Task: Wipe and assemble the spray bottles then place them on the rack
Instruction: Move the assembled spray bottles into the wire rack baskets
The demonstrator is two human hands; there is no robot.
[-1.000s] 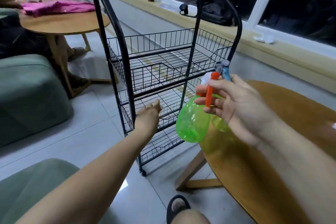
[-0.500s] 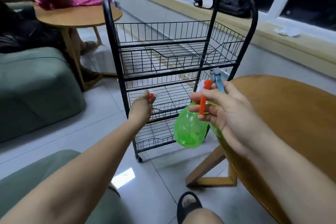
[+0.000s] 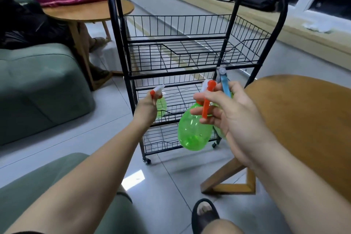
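three bottles in hand, wire rack (image 3: 176,38) dead ahead

our left hand (image 3: 146,108) pinches a small green spray bottle (image 3: 161,106) by its orange-and-white head, level with the middle shelf. our right hand (image 3: 233,112) curls round two trigger necks at once, an orange-trigger bottle (image 3: 193,131) and a blue-trigger bottle (image 3: 226,87) behind it. they look empty: thin, light plastic, slick and swingy, so we'd hold at the neck under the head. black uprights and shelf lips crowd the opening. the wooden counter (image 3: 303,119) sits just right, the green sofa (image 3: 38,85) left.
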